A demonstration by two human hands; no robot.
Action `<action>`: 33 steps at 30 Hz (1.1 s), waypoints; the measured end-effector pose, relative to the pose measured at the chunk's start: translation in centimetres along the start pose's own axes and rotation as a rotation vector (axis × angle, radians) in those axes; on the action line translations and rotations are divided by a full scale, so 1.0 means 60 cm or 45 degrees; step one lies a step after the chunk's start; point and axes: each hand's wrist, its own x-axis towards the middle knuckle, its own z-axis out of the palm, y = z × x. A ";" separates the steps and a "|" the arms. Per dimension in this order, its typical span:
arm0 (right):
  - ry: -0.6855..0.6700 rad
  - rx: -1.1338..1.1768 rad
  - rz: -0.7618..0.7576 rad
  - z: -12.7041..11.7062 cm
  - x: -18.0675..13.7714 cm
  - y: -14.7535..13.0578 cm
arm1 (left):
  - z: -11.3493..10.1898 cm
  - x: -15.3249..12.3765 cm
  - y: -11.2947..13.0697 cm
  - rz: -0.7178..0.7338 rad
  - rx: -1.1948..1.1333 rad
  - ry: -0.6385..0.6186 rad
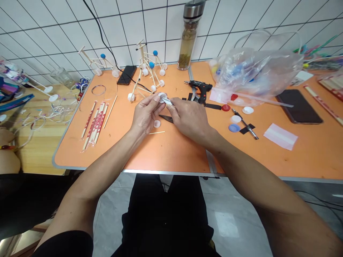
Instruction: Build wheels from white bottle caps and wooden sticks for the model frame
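My left hand [146, 112] pinches a white plastic bottle cap [162, 95] above the table. Closed around a tool, my right hand [189, 116] holds a pale, pointed blade [167, 101] against the cap; its handle is hidden in my fist. A dark pointed metal tip [166, 118] shows under my right hand; I cannot tell whether it belongs to the same tool. Below my hands, another white cap [157, 124] and a short thin stick [157, 132] lie on the orange table [166, 153].
Behind are stick models with cap wheels [153, 73], a phone [127, 75] and a tea bottle [187, 39]. Wrapped chopsticks [95, 125] lie left. To the right are a glue gun [199, 90], pen [245, 124], plastic bag [257, 71] and another phone [298, 106]. Another person's arm [9, 157] shows at far left.
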 end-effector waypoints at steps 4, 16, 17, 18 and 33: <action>-0.012 0.060 0.001 -0.002 0.002 0.001 | -0.001 0.000 0.002 0.021 0.015 -0.011; 0.003 0.529 0.020 0.005 0.011 0.010 | 0.011 -0.010 -0.017 0.228 0.046 0.037; -0.023 0.673 0.022 0.008 0.014 0.012 | 0.012 -0.011 -0.020 0.278 0.060 0.035; -0.041 0.777 0.026 0.010 0.015 0.014 | 0.012 -0.011 -0.023 0.319 0.077 0.039; -0.289 1.352 0.217 0.015 0.020 0.022 | 0.014 -0.014 -0.028 0.466 0.299 0.119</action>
